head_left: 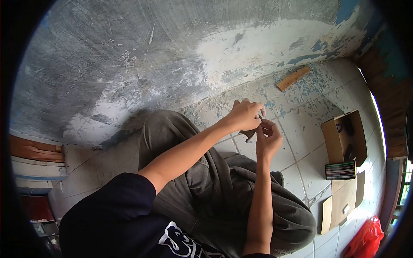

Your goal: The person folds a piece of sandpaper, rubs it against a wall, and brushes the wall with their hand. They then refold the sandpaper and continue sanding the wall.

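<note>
Dark shirt (107, 215) with white lettering comes nearest, below and left of the open cardboard box (333, 135); grey trousers (292, 219) cross between. Level with the box, to its left, the left hand (246, 115) and right hand (269, 138) meet, fingers pinching a small brown piece (248, 135). Above-left of the box, a wooden strip (293, 78) lies among paint flakes (310, 93); below it sits a red bag (365, 240).

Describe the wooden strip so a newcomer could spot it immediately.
Start at the patchy grey wall across the top, then drop to the tiled floor at its base, upper right. Among scattered paint flakes lies the wooden strip, set apart as one long, brown piece amid small chips.
</note>
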### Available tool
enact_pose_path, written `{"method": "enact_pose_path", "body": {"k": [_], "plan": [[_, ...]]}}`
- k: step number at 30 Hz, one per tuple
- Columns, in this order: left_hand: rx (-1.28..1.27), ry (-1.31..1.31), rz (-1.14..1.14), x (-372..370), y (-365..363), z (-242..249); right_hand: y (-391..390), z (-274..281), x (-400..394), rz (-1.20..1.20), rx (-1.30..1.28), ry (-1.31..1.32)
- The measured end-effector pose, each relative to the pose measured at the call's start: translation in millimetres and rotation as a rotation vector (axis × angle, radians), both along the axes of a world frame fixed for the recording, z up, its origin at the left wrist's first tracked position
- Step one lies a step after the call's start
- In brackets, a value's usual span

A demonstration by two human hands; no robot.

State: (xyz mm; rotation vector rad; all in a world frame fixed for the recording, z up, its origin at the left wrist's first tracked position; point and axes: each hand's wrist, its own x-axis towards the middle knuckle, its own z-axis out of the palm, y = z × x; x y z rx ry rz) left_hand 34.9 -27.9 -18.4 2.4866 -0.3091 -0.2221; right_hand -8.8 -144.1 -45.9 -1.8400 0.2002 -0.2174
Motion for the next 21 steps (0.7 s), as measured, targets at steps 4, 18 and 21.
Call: {"method": "enact_pose_path", "body": {"k": [4, 18, 21], "plan": [[0.054, -0.027, -0.020, 0, 1, -1, -6, -9, 4, 0.001, 0.063, 0.005], [-0.328, -0.107, 0.022, 0, 0, 10, -6, 0, 3, -0.093, 0.023, -0.030], [-0.117, -0.152, -0.019, 7, 7, 0, -4, 2, 3, -0.082, 0.012, -0.031]]}}
